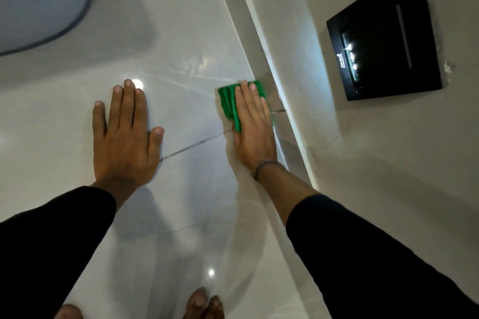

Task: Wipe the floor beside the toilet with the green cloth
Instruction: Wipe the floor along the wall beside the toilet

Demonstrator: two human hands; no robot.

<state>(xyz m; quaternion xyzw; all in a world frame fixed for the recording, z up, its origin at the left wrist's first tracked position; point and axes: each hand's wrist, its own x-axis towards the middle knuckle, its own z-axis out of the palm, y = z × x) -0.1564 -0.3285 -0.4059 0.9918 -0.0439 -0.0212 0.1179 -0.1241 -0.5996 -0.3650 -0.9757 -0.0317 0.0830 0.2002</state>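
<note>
The green cloth (pixel 231 101) was seen pressed flat on the glossy pale floor (pixel 181 33), right against the foot of the wall (pixel 363 163) on the right side of the scene. It was covered for the most part by the right hand (pixel 252 127), which was laid palm down on it with the fingers stretched out and held together; the cloth was pinned under the palm rather than clutched, and its bunched folds were left showing to the left of the fingers and past the fingertips. A thin dark band (pixel 263 166) was worn at the right wrist, and a black sleeve (pixel 375 254) was drawn partway up the forearm.

The left hand (pixel 124 134) was planted flat on the bare floor, well left of the cloth, open, with fingers spread and nothing held in it. Its arm was clad in a black sleeve (pixel 51 254) too. A dark grout line (pixel 191 145) was seen running across the tiles between the two hands.

At the far left, the rounded rim of the toilet (pixel 39 2) was partly in view, blurred, well apart from the cloth. A glossy black panel (pixel 383 33) was set into the wall at the right, with small lights reflected in it. Bare toes (pixel 203 304) were visible at the near edge of the floor, between the two arms.
</note>
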